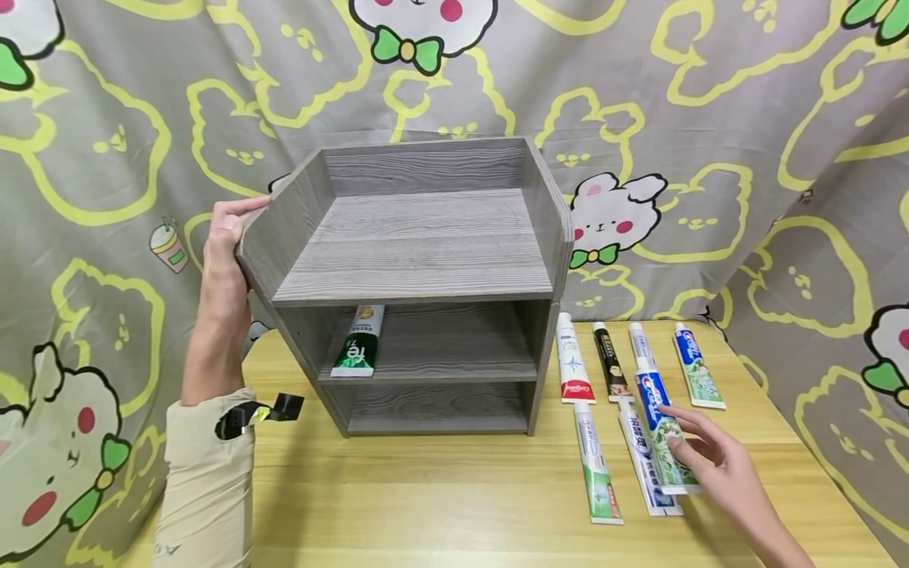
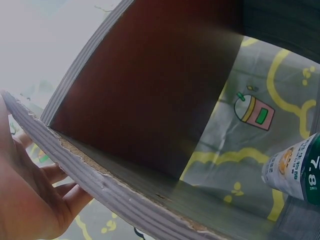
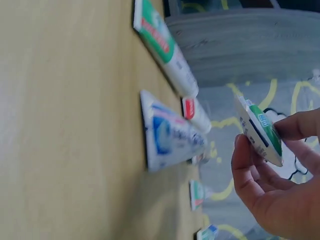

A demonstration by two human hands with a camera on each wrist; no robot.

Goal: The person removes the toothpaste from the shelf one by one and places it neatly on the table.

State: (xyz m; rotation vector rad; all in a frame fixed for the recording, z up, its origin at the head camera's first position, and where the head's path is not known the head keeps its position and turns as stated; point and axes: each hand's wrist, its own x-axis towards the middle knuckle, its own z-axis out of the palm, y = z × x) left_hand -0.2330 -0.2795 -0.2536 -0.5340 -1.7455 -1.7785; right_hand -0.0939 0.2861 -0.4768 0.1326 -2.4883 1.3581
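Note:
My left hand grips the upper left side panel of a grey wood-grain shelf, its fingers behind the panel edge in the left wrist view. My right hand pinches a blue and green Crest toothpaste tube between thumb and fingers. In the right wrist view this tube is clear of the table. Overlapped by it in the head view is a white and blue toothpaste tube. A green and white toothpaste tube lies at the left of the shelf's middle compartment.
Right of the shelf lie a red and white Colgate tube, a black tube, a pale tube, another Crest tube and a green-ended tube. They rest on the wooden table. A patterned curtain hangs behind.

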